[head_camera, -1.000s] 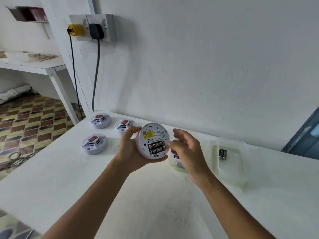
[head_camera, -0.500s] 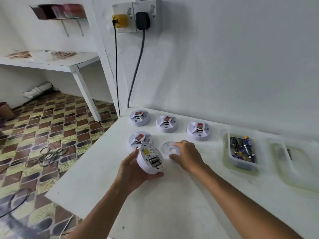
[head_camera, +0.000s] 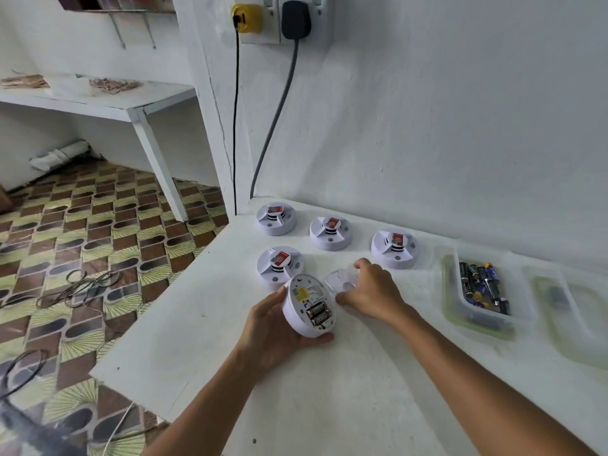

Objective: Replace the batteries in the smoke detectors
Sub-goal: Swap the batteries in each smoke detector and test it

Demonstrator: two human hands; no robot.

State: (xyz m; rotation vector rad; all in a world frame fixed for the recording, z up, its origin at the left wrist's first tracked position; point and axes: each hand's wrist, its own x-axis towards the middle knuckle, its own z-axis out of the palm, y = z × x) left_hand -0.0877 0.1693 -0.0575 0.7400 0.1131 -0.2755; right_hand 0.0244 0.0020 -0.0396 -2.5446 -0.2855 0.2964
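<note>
Cupping the light, rigid smoke detector [head_camera: 309, 306] by its rim, my left hand [head_camera: 274, 327] steadies it; my right hand [head_camera: 370, 292] pinches the thin backplate [head_camera: 340, 281], probably brittle.

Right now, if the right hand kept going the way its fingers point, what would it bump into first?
The right hand already holds the round white cover plate. Past it, probably the nearest smoke detector on the table, though depth is hard to judge.

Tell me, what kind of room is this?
Probably a plain home workroom or utility room: a white-painted work table against a bare white wall, a double wall socket with plugs, and brown-and-yellow patterned floor tiles.
</note>
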